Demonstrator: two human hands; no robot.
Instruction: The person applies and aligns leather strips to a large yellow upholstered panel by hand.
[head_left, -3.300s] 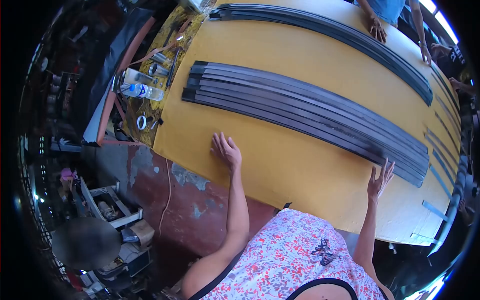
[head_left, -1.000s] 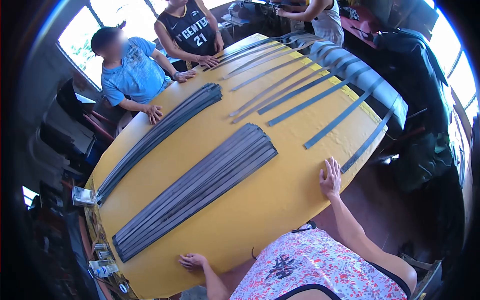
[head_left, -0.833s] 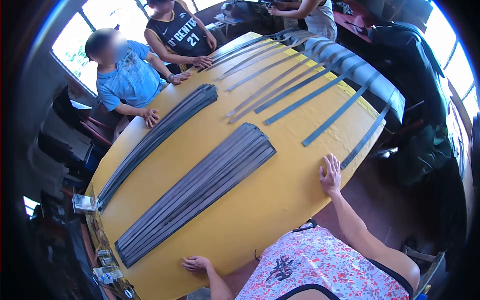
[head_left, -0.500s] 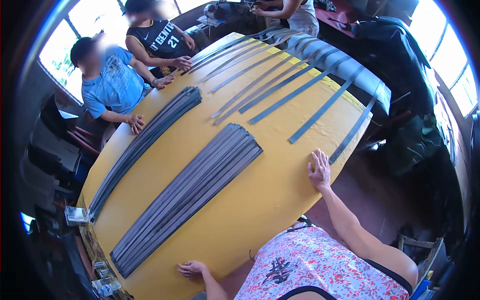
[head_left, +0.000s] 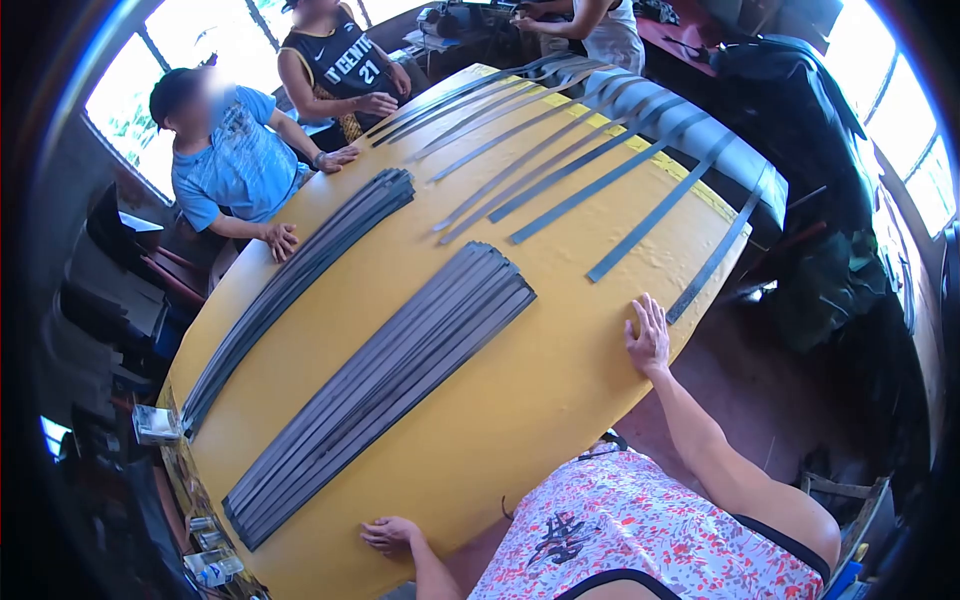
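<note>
My left hand point(head_left: 390, 535) rests on the near edge of a large yellow-covered table point(head_left: 560, 370), fingers slightly bent but apart, holding nothing. Farther right along the same edge, my right hand point(head_left: 650, 335) lies flat with fingers stretched out. Its fingertips are close to the end of a long dark grey strip point(head_left: 712, 262). Between my hands and the far side is a wide bundle of grey strips point(head_left: 380, 390), fanned at its ends. A second, narrower bundle of strips point(head_left: 290, 300) lies beyond it.
Several single strips run from a grey roll point(head_left: 740, 165) at the table's end. Across the table, a person in a blue shirt point(head_left: 235, 150) has both hands on its edge, beside a person in a dark jersey point(head_left: 340, 65). Clear containers point(head_left: 155, 425) sit at the left end.
The view has shifted slightly, while my hands stay on the table. The person in the dark jersey has straightened and drawn a hand back from the strips.
</note>
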